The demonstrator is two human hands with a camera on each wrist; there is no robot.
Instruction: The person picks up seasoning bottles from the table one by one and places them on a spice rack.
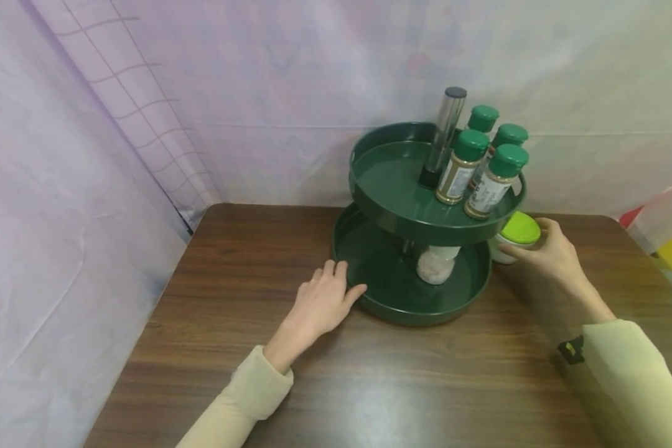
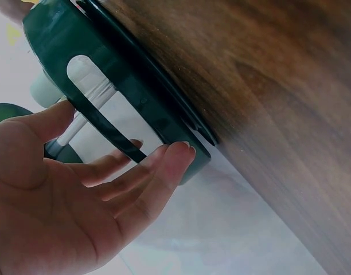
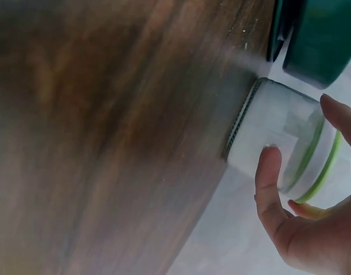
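A dark green two-tier tray (image 1: 411, 317) stands on the table. My left hand (image 1: 322, 298) holds the lower tier's rim at the left, thumb over the edge; in the left wrist view its fingers (image 2: 178, 154) lie by the rim's handle slot. My right hand (image 1: 549, 255) grips a glass jar with a bright green lid (image 1: 521, 228), at the tray's right. In the right wrist view the jar (image 3: 267, 126) is upright with its base at the tabletop. On the lower tier sits a small jar (image 1: 435, 269) with pale contents, its top partly hidden by the upper tier.
The upper tier (image 1: 392, 168) carries several green-capped spice bottles (image 1: 488, 193) and a tall clear tube with a black cap (image 1: 447, 130). A small black object (image 1: 571, 350) lies beside the right sleeve. A pale curtain (image 1: 280, 99) hangs behind the wooden table (image 1: 213, 292).
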